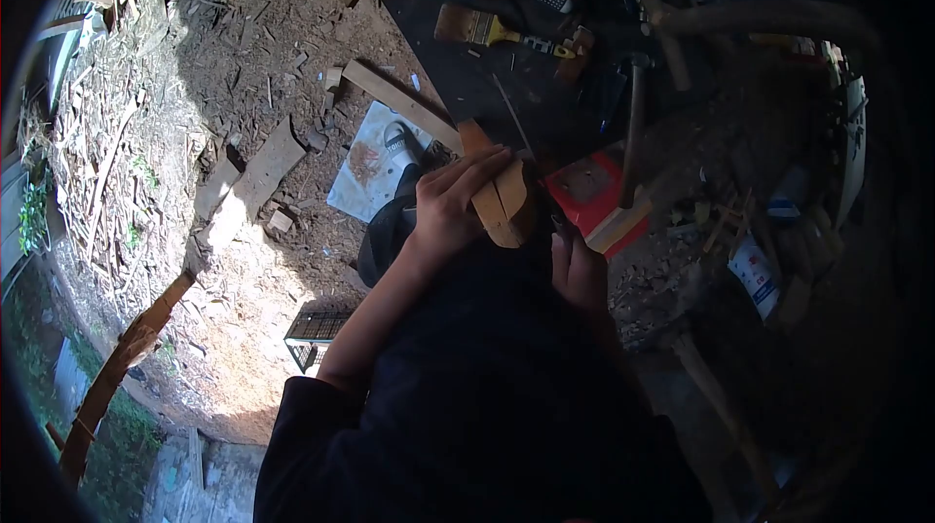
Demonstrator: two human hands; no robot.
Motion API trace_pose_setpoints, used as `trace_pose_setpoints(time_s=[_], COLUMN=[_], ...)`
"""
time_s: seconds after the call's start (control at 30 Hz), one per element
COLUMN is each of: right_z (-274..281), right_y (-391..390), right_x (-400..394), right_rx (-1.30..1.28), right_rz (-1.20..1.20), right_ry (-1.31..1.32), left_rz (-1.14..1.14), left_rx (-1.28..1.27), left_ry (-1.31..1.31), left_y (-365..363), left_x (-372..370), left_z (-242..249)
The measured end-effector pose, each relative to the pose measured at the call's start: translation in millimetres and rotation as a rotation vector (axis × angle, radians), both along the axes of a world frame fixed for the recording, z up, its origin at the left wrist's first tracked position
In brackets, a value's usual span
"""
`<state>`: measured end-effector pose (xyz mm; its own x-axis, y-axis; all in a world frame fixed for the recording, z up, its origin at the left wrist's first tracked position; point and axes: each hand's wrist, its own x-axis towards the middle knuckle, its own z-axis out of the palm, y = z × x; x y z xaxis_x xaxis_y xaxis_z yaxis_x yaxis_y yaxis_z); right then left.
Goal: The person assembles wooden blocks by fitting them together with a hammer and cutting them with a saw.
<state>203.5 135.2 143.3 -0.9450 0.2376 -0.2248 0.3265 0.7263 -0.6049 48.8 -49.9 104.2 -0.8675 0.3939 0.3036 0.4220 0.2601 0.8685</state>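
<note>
From where I watched, my left hand [450, 206] and right hand [579, 270] were boxed in around the wooden piece [499, 200]. At twelve o'clock the dark board [487, 75] carried a paintbrush [487, 31] and a hammer [633, 124]. At two o'clock the red block [589, 187] sat just beside my fingers. Toward nine o'clock the chip-strewn ground [253, 260] lay open past a plank [258, 177].

Harsh sunlight floods the left ground, the right lies in deep shadow, fisheye-dark edges.
</note>
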Motion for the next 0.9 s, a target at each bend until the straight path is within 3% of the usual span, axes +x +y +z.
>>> trace_pose_setpoints(time_s=[0.47,0.57,0.67,0.77,0.9], right_z=[2.1,-7.3,-7.9,6.9,0.1], right_y=[-2.6,3.4,8.4,-0.7,14.5], right_x=[-8.0,3.0,17.9,-18.2,16.5], right_rx=[-0.045,0.014,0.006,-0.014,0.008], right_rz=[-0.065,0.011,-0.044,-0.042,-0.004], right_ry=[-0.087,-0.041,-0.091,-0.228,-0.176], left_rz=[0.065,0.044,0.007,-0.014,-0.01], left_rx=[-0.005,0.013,-0.006,0.003,-0.003], left_ry=[-0.013,-0.007,0.01,0.018,0.028], left_y=[-1.5,-2.1,0.5,4.1,3.3], left_x=[-0.2,-0.7,0.7,6.9,4.1], left_z=[-1.0,1.1,2.1,2.1,1.6])
